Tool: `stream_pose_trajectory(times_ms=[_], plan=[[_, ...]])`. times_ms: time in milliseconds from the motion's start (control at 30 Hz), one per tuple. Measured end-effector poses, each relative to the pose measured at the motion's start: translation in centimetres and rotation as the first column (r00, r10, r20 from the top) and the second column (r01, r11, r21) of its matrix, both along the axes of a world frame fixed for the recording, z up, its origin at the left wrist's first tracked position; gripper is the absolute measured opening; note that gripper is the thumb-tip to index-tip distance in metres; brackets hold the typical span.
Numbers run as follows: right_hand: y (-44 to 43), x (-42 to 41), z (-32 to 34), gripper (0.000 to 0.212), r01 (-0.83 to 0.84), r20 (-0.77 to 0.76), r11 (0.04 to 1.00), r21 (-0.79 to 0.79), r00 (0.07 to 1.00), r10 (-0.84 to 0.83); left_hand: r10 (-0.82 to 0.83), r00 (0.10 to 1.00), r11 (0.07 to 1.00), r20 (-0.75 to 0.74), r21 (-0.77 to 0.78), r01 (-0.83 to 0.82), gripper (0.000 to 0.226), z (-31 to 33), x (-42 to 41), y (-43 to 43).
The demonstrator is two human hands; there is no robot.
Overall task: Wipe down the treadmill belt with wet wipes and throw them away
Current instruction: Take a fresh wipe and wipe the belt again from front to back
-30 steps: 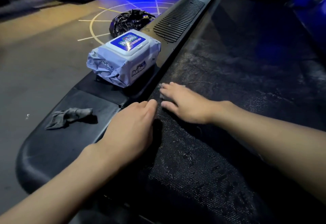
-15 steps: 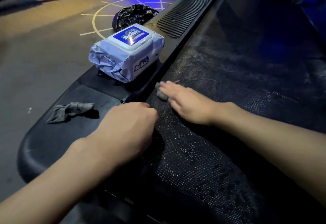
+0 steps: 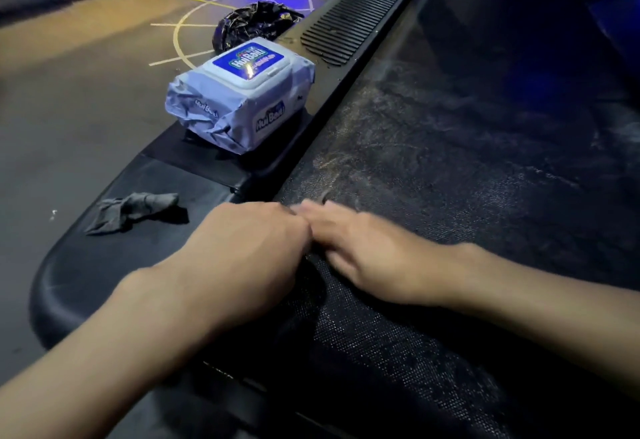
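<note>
Here, the treadmill belt (image 3: 450, 161) is presented as the largest surface, spread from 12 o'clock round to 5 o'clock. Its dark woven texture is marked with pale dusty streaks across the middle. The floor (image 3: 69, 99) is seen from 9 to 11 o'clock and is marked with yellow lines. The black side rail (image 3: 86, 283) is laid along the belt's left edge from 7 o'clock up to 12 o'clock, and a ribbed patch (image 3: 349, 23) is set into its far end. Both hands are brought together at the centre, on the line where rail and belt meet, and contact is made at the knuckles. The left hand (image 3: 242, 258) is held back upward at 9 o'clock of the right hand (image 3: 374, 255). Its fingers are curled under, and whether anything is held in them cannot be told. The right hand is laid flat on the belt with its fingers stretched out and pressed down. It is blurred, and whether a wipe lies beneath it is hidden. The wet wipe pack (image 3: 242, 99) is placed on the rail at 11 o'clock of the hands, well apart from them, with its lid closed. A crumpled black bag (image 3: 252, 23) is seen on the floor at 12 o'clock of the pack, just beside the rail. A crumpled grey used wipe (image 3: 135, 210) is left on the rail at 10 o'clock of the left hand, near it but not touched.
</note>
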State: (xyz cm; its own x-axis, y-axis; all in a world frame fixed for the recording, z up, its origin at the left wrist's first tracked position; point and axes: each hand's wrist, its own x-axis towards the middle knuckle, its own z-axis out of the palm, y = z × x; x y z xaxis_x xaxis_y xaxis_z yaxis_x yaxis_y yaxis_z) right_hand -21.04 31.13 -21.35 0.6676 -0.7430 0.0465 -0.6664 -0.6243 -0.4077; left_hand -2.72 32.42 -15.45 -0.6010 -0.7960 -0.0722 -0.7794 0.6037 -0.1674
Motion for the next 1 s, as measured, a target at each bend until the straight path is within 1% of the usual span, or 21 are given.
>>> stream_pose_trajectory(times_ms=[33, 67, 100, 200, 233, 267, 300, 367, 400, 500, 533, 567, 633, 667, 700, 733, 800, 833, 867, 900, 1000], plan=[[0.7, -0.3, 0.2, 0.058, -0.062, -0.027, 0.998, 0.032, 0.998, 0.063, -0.008, 1.0, 1.0, -0.008, 0.014, 0.008, 0.017, 0.0, -0.1, -0.1], [0.3, -1.0, 0.4, 0.059, -0.07, -0.039, 0.997, 0.023, 0.997, 0.071, -0.015, 1.0, 0.999, -0.003, 0.029, 0.015, 0.012, 0.0, -0.1, -0.2], [-0.8, -1.7, 0.3, 0.058, -0.014, -0.03, 1.0, 0.006, 0.999, 0.014, -0.023, 1.0, 0.999, 0.006, 0.043, 0.023, 0.007, 0.2, -0.3, -0.3], [-3.0, -3.4, -0.1, 0.053, 0.264, 0.027, 0.964, -0.021, 0.964, -0.264, -0.057, 0.998, 0.997, 0.012, 0.045, 0.056, 0.013, 0.5, -0.9, -0.2], [-2.2, -3.0, 0.1, 0.054, 0.274, 0.028, 0.962, -0.017, 0.962, -0.273, -0.062, 0.998, 0.997, 0.01, 0.049, 0.062, 0.014, 0.6, -1.0, -0.1], [-0.9, -2.5, 0.0, 0.056, 0.222, 0.029, 0.975, -0.015, 0.975, -0.222, -0.079, 0.997, 0.996, 0.013, 0.052, 0.078, 0.013, 0.4, -1.1, -0.1], [0.7, -2.2, 0.1, 0.058, 0.126, 0.019, 0.992, -0.004, 0.992, -0.126, -0.093, 0.996, 0.994, 0.013, 0.053, 0.092, 0.009, 0.3, -1.3, -0.1], [2.6, -2.1, 0.3, 0.057, -0.054, -0.013, 0.998, 0.032, 0.998, 0.055, -0.107, 0.994, 0.992, 0.013, 0.075, 0.106, 0.011, 0.4, -1.2, -0.1], [2.1, -2.7, 0.3, 0.056, -0.058, -0.009, 0.998, 0.027, 0.998, 0.059, -0.112, 0.994, 0.99, 0.003, 0.086, 0.111, 0.008, 0.5, -1.2, -0.1], [-1.1, -4.8, 0.2, 0.059, 0.204, 0.011, 0.978, 0.033, 0.979, -0.205, -0.135, 0.988, 0.987, -0.069, 0.078, 0.14, 0.009, 0.5, -1.2, 0.2], [-0.9, -4.9, 0.2, 0.06, 0.237, -0.011, 0.971, 0.038, 0.971, -0.237, -0.153, 0.983, 0.985, -0.1, 0.067, 0.16, 0.014, 0.1, -1.2, 0.4], [0.2, -4.7, 0.3, 0.062, 0.197, -0.036, 0.979, 0.042, 0.98, -0.196, -0.178, 0.975, 0.98, -0.132, 0.069, 0.188, 0.02, -0.2, -1.1, 0.6], [3.5, -4.5, 0.8, 0.064, -0.027, -0.087, 0.997, 0.067, 0.996, 0.033, -0.259, 0.933, 0.952, -0.25, 0.096, 0.29, 0.031, -0.7, -1.1, 1.1], [4.9, -4.7, 1.0, 0.064, -0.12, -0.121, 0.989, 0.083, 0.984, 0.129, -0.293, 0.915, 0.933, -0.278, 0.127, 0.337, 0.032, -0.8, -1.3, 1.2], [5.2, -5.2, 1.2, 0.063, -0.158, -0.129, 0.985, 0.073, 0.978, 0.167, -0.319, 0.898, 0.917, -0.304, 0.14, 0.373, 0.031, -0.7, -1.4, 1.5], [4.5, -6.0, 1.3, 0.063, -0.117, -0.1, 0.992, 0.045, 0.988, 0.122, -0.333, 0.886, 0.907, -0.323, 0.148, 0.395, 0.03, -0.7, -1.6, 1.7], [2.7, -7.8, 1.3, 0.061, 0.114, -0.092, 0.993, 0.026, 0.99, -0.111, -0.36, 0.867, 0.881, -0.344, 0.181, 0.437, 0.028, -0.8, -2.4, 2.3], [2.3, -8.3, 1.3, 0.058, 0.201, -0.133, 0.979, 0.017, 0.971, -0.198, -0.379, 0.86, 0.867, -0.343, 0.194, 0.459, 0.027, -1.0, -2.8, 2.5], [2.7, -8.4, 1.3, 0.056, 0.225, -0.158, 0.974, 0.007, 0.962, -0.221, -0.406, 0.849, 0.855, -0.338, 0.189, 0.483, 0.026, -1.2, -3.2, 2.7], [3.6, -8.2, 1.4, 0.055, 0.189, -0.158, 0.982, 0.017, 0.97, -0.184, -0.432, 0.835, 0.846, -0.341, 0.168, 0.506, 0.024, -1.5, -3.5, 2.7], [6.1, -7.9, 1.4, 0.052, -0.026, -0.175, 0.997, 0.075, 0.984, 0.039, -0.44, 0.818, 0.844, -0.371, 0.14, 0.518, 0.019, -1.9, -4.0, 2.6]])
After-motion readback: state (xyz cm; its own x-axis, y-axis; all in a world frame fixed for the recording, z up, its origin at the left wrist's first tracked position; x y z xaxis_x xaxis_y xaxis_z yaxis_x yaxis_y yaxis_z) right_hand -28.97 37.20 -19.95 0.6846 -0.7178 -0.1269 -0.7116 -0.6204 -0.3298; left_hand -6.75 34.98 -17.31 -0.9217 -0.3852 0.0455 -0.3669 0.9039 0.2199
